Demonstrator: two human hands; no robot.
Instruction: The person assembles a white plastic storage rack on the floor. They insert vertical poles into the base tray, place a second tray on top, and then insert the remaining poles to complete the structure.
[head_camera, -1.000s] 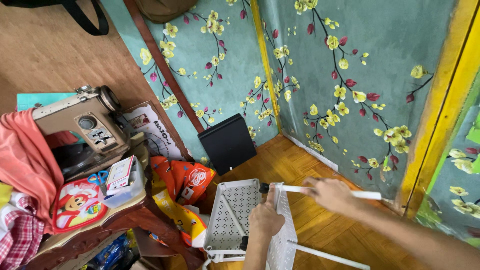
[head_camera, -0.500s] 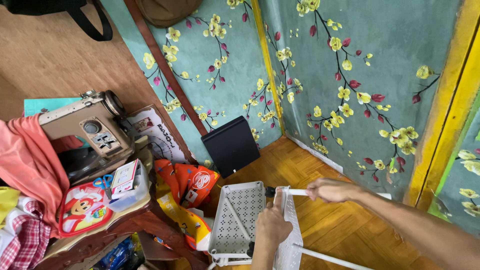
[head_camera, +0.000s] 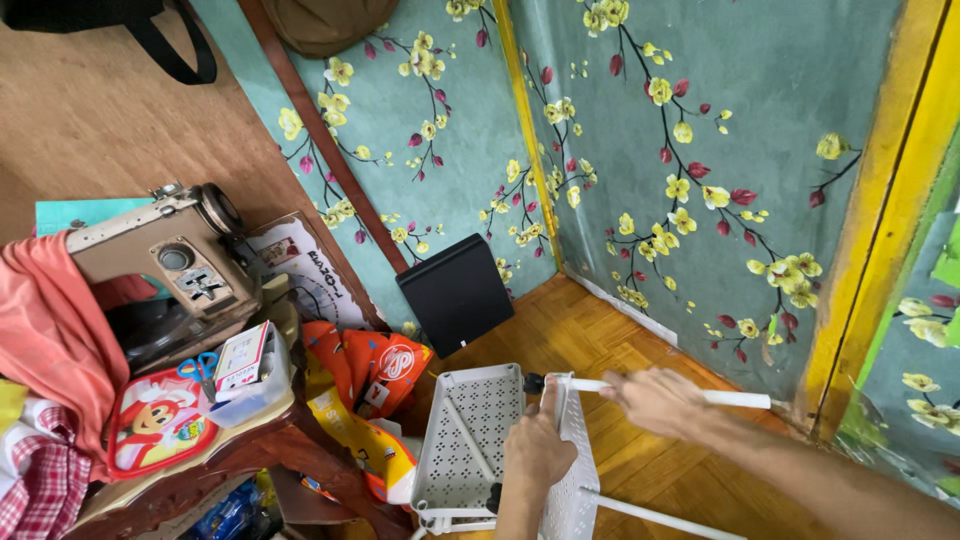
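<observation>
Right hand: the white tube (head_camera: 735, 398) is gripped by the right hand (head_camera: 655, 398), fingers curled around it, toward 4 o'clock in the view.
Left hand: the upright shelf panel (head_camera: 572, 470) is steadied at its top edge by the left hand (head_camera: 535, 450), fingers folded over the rim near 6 o'clock.
Tube location: the tube is held low over the parquet floor (head_camera: 570, 330), just in front of the flowered wall (head_camera: 700, 130).
Tube axis: the long axis is laid nearly level, running from 9 to 3 o'clock; the black-capped end (head_camera: 533, 383) is pointed toward 9 o'clock, at the panel's top corner.
Second tube: another white tube (head_camera: 660, 517) is seen jutting from the panel's lower part toward 4 o'clock.
Flat tray: a perforated white tray (head_camera: 465, 430) is lying beside the panel, at its 9 o'clock side.
Surroundings: a sewing machine (head_camera: 165, 250) is seen on a cluttered wooden table (head_camera: 280, 435) at 9 o'clock; a black box (head_camera: 455, 290) is leaned on the wall.
Risk: the tube could be driven in crooked, judging by the one-handed hold far from the joint; the socket might be strained.
Risk, second: the panel may tip if the left-hand hold is loosened, since it is stood on edge.
</observation>
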